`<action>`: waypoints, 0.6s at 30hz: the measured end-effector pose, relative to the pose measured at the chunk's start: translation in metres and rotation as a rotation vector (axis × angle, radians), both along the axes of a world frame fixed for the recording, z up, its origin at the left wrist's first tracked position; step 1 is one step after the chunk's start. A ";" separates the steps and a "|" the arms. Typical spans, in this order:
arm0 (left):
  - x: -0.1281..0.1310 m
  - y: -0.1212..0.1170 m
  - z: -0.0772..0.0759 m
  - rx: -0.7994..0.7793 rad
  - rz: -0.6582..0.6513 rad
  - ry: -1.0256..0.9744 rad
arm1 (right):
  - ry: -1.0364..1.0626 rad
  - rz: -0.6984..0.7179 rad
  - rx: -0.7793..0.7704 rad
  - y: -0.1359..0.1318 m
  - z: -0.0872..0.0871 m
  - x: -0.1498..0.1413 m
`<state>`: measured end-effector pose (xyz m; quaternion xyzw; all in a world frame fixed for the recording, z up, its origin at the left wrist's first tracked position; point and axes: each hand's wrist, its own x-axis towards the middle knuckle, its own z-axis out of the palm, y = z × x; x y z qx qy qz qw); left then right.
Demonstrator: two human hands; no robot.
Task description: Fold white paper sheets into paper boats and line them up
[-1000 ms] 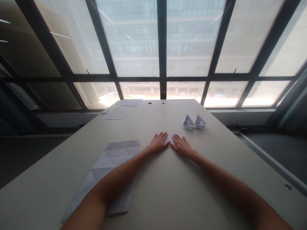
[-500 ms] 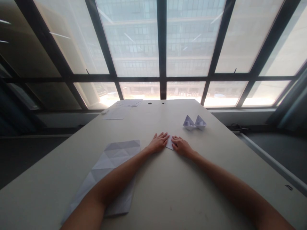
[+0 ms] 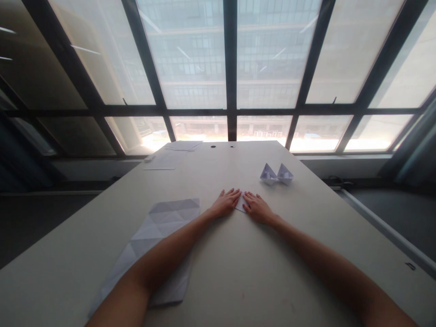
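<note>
A small folded white paper (image 3: 240, 205) lies flat on the table, mostly covered by my two hands. My left hand (image 3: 226, 202) rests on its left side, fingers stretched out and flat. From the right, my right hand (image 3: 258, 208) presses on the paper with its fingers extended. A narrow part of the paper shows between the hands. Beyond my right hand stand two folded paper boats (image 3: 276, 175), side by side. Under my left forearm lies a large creased sheet of paper (image 3: 163, 223), partly hidden by the arm.
The white table (image 3: 235, 268) runs forward to tall windows with dark frames (image 3: 231, 68). Loose sheets of paper (image 3: 161, 161) lie at its far left. A dark round hole (image 3: 213, 146) sits near the far edge.
The right hand's fingers were curled half a second ago and are now straighter on the paper. Both hands have shifted only slightly; the boats and large sheet stay put.
</note>
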<state>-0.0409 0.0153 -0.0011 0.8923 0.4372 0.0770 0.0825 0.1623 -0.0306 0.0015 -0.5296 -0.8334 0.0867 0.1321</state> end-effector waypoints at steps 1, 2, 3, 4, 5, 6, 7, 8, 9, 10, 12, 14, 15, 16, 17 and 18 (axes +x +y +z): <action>0.001 0.001 -0.001 0.001 0.020 -0.014 | -0.002 -0.003 0.003 0.000 0.001 0.000; 0.001 0.002 -0.001 0.001 0.040 -0.026 | -0.006 -0.005 0.004 0.000 0.001 -0.001; 0.001 0.003 -0.002 0.002 0.061 -0.038 | -0.012 -0.008 0.003 0.000 0.002 -0.001; 0.001 0.004 -0.002 0.005 0.083 -0.049 | -0.018 -0.011 0.002 0.000 0.002 -0.001; 0.001 0.005 -0.001 0.010 0.103 -0.060 | -0.024 -0.013 0.004 -0.001 0.003 -0.001; 0.001 0.005 -0.001 0.018 0.124 -0.072 | -0.028 -0.015 0.008 -0.001 0.003 -0.002; 0.001 0.005 0.000 0.027 0.146 -0.084 | -0.032 -0.016 0.011 -0.001 0.004 -0.002; 0.001 0.005 0.001 0.037 0.169 -0.096 | -0.035 -0.016 0.016 -0.001 0.004 -0.003; 0.000 0.005 0.003 0.045 0.191 -0.108 | -0.037 -0.017 0.022 -0.002 0.005 -0.003; 0.000 0.004 0.004 0.052 0.211 -0.117 | -0.039 -0.018 0.026 -0.002 0.005 -0.003; -0.001 0.004 0.006 0.062 0.241 -0.126 | -0.039 -0.020 0.033 -0.002 0.005 -0.004; -0.002 0.003 0.007 0.087 0.232 -0.131 | -0.037 -0.019 0.042 -0.003 0.006 -0.004; -0.003 0.003 0.008 0.102 0.207 -0.135 | -0.037 -0.020 0.046 -0.003 0.006 -0.004; -0.002 0.002 0.008 0.111 0.163 -0.139 | -0.040 -0.023 0.050 -0.004 0.005 -0.004; -0.002 0.002 0.008 0.110 0.104 -0.144 | -0.043 -0.030 0.056 -0.004 0.005 -0.004; -0.002 0.001 0.008 0.098 0.031 -0.148 | -0.049 -0.041 0.062 -0.004 0.004 -0.004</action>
